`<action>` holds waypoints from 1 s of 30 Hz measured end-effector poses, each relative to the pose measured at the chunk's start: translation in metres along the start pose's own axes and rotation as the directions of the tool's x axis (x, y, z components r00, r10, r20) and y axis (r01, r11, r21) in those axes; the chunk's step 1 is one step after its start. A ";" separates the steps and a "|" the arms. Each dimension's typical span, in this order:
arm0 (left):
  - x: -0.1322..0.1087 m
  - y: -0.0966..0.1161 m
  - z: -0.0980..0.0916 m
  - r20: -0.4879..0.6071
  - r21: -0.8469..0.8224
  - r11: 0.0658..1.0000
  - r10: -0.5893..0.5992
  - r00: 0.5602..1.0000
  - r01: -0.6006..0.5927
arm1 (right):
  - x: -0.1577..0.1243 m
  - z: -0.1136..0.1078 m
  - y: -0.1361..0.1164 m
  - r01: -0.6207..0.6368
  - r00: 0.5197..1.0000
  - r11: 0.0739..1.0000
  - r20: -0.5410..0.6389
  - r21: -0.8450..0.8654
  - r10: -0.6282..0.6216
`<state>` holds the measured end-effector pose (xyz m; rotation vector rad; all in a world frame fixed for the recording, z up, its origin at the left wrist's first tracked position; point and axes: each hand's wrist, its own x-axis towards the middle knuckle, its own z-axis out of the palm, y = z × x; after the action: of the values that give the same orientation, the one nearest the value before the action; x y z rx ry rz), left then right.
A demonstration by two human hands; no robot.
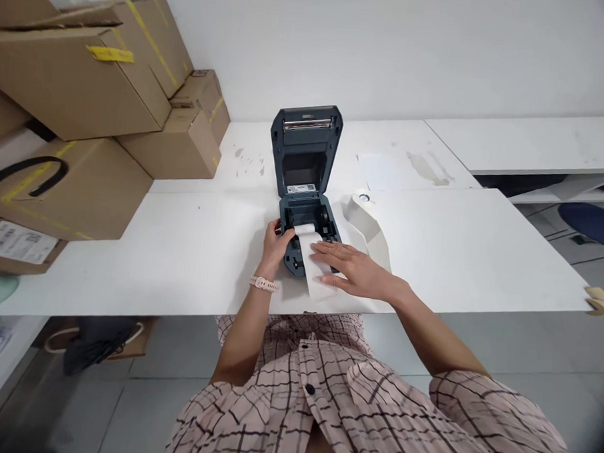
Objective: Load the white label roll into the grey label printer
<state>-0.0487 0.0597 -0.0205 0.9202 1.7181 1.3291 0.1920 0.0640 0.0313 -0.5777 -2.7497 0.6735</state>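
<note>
A dark grey label printer [306, 153] stands on the white table with its lid tipped up and back. Inside its lower half sits a small white paper roll [304, 229], and a paper strip [314, 270] runs from it over the printer's front edge. My left hand [275, 247] grips the printer's left side wall, its thumb over the rim beside the roll. Stretched fingers of my right hand [348, 265] lie across the strip from the right. The right hand hides part of the strip and the printer's front right corner.
Cardboard boxes [83, 83] are stacked on the table's left side. A beige angular object [369, 229] stands just right of the printer, near a white sheet [377, 171]. Behind is a white wall [390, 50]. A blue stool [592, 222] stands at the far right.
</note>
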 end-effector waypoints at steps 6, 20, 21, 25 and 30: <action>0.000 -0.001 0.000 0.112 -0.142 0.986 -0.072 0.991 0.087 | -0.009 0.008 -0.002 -0.031 0.999 0.999 -0.006 0.014 0.031; 0.004 -0.003 -0.001 0.172 -0.182 0.972 -0.115 0.978 0.146 | -0.011 0.008 -0.001 -0.037 0.999 0.994 -0.030 0.103 0.040; 0.004 -0.004 -0.001 0.172 -0.187 0.972 -0.113 0.979 0.145 | -0.011 0.008 -0.001 -0.034 0.999 0.994 -0.034 0.103 0.038; 0.005 -0.004 0.001 0.154 -0.237 0.961 -0.110 0.982 0.144 | -0.009 0.013 -0.003 -0.039 0.997 0.997 -0.061 0.069 0.044; 0.002 0.001 0.001 0.190 -0.263 0.947 -0.137 0.972 0.184 | -0.010 0.017 -0.011 -0.070 0.996 0.997 -0.047 0.035 0.072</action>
<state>-0.0490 0.0618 -0.0197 0.6935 1.4007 1.3039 0.1919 0.0440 0.0210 -0.6779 -2.6790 0.7107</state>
